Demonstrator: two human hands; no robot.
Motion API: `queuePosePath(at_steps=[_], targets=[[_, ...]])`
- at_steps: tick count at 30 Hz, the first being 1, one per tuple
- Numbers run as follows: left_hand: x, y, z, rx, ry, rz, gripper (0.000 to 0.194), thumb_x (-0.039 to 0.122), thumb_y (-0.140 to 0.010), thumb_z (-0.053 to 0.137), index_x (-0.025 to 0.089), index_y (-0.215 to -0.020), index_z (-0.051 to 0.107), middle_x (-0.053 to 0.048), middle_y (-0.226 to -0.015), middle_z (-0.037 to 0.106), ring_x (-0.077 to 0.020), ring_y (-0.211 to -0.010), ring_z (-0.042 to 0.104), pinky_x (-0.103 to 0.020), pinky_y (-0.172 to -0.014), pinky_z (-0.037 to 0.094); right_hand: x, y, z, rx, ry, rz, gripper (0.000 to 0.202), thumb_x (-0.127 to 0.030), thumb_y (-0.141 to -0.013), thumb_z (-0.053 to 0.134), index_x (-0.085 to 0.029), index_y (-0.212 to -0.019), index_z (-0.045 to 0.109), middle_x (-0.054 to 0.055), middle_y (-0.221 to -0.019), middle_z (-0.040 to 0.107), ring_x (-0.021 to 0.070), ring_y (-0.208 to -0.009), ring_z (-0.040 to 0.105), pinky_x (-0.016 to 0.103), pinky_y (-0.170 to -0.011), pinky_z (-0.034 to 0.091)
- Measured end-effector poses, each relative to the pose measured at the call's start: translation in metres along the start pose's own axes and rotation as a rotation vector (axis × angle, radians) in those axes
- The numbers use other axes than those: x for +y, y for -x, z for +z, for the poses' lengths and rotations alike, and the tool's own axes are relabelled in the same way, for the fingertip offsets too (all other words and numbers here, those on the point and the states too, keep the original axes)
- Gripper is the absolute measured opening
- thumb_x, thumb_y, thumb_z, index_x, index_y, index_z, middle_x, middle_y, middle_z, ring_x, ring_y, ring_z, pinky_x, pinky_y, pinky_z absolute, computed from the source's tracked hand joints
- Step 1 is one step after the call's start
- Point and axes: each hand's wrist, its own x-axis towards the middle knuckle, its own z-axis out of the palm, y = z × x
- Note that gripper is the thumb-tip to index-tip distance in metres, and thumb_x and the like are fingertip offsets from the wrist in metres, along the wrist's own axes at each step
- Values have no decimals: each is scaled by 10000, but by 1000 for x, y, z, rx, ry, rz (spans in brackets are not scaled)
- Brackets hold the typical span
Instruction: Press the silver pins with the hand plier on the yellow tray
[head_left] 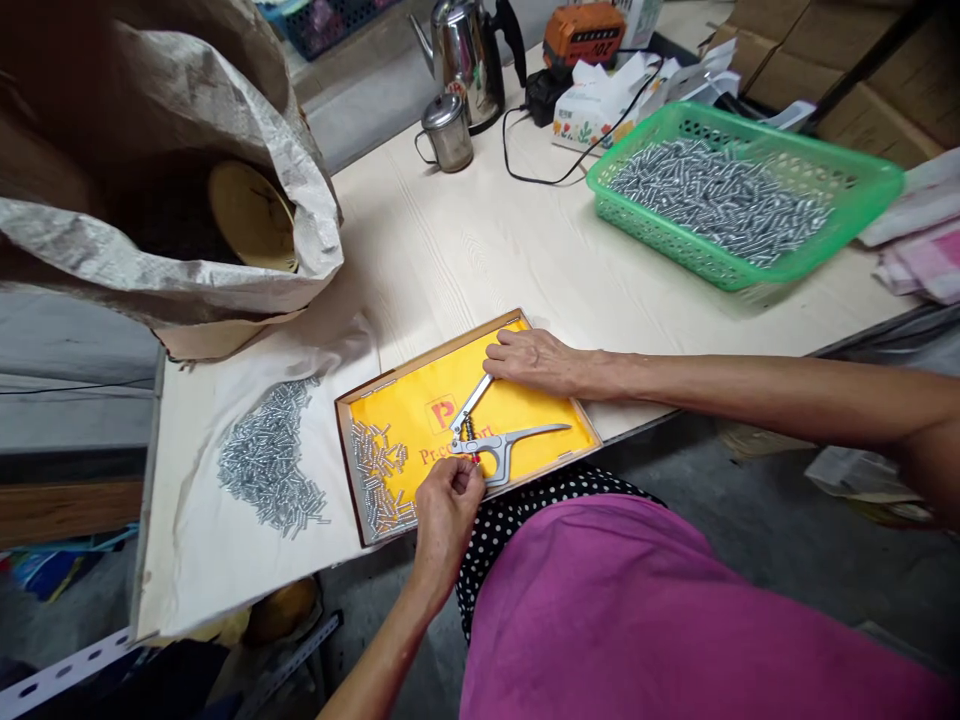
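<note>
A shallow cardboard tray point(344, 450) lined with a yellow sheet printed in red lies at the table's front edge. In it rests a grey metal hand-lever tool point(491, 445) with a dark coil spring and a small red part below. My right hand point(534, 360) is closed around the upper end of the tool's raised lever. At the tool's lower jaw, my left hand point(448, 495) pinches thumb and finger together beside the red part; what is between them is too small to make out. Small silver metal pins point(379, 465) lie loose at the tray's left end.
A heap of similar pins point(274, 460) lies on white cloth at left. A green basket point(750, 275) of silver pins stands at back right. An open woven sack point(315, 215) stands at left. Farther back are a kettle point(469, 60), a metal cup point(448, 135) and a charger with an orange battery point(583, 35).
</note>
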Motion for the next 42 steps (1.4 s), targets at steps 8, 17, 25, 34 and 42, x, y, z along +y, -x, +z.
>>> queuePosePath(at_steps=[8, 17, 25, 34, 42], targets=[[-7, 1, 3, 66, -34, 91, 164, 284, -785, 596, 177, -670, 644, 16, -586, 592, -123, -538, 533, -225, -541, 401, 1, 10, 4, 28, -9, 52, 153, -162, -992, 436, -185, -995, 587, 76, -938, 603, 225, -921, 460, 317, -672, 333], [0, 30, 27, 335, -206, 721, 119, 96, -879, 556, 193, -887, 624, -80, -955, 721, -191, -902, 676, -314, -817, 530, -2, 7, 7, 59, -2, 57, 152, -134, -985, 432, -183, -948, 572, 73, -918, 614, 222, -884, 458, 322, -630, 313], [2, 31, 39, 401, -331, 763, 127, 75, -873, 554, 194, -880, 596, -54, -810, 719, -178, -698, 653, -312, -672, 489, 10, -2, 2, 80, 53, -37, 170, -169, -991, 441, -212, -926, 591, 44, -842, 618, 214, -850, 463, 345, -681, 298], [0, 27, 29, 247, -96, 527, 139, 130, -878, 528, 184, -871, 656, -57, -868, 741, -169, -766, 683, -276, -723, 508, 20, -27, -4, 128, 144, -150, 159, -181, -992, 443, -230, -938, 585, 22, -857, 633, 209, -857, 452, 363, -763, 272], [-5, -9, -2, 225, 172, 66, 257, 400, -794, 614, 180, -710, 714, -37, -742, 676, -167, -686, 614, -273, -658, 455, 3, -19, -24, 121, -16, 52, 118, -206, -982, 477, -181, -959, 590, 74, -956, 637, 213, -884, 497, 332, -696, 305]])
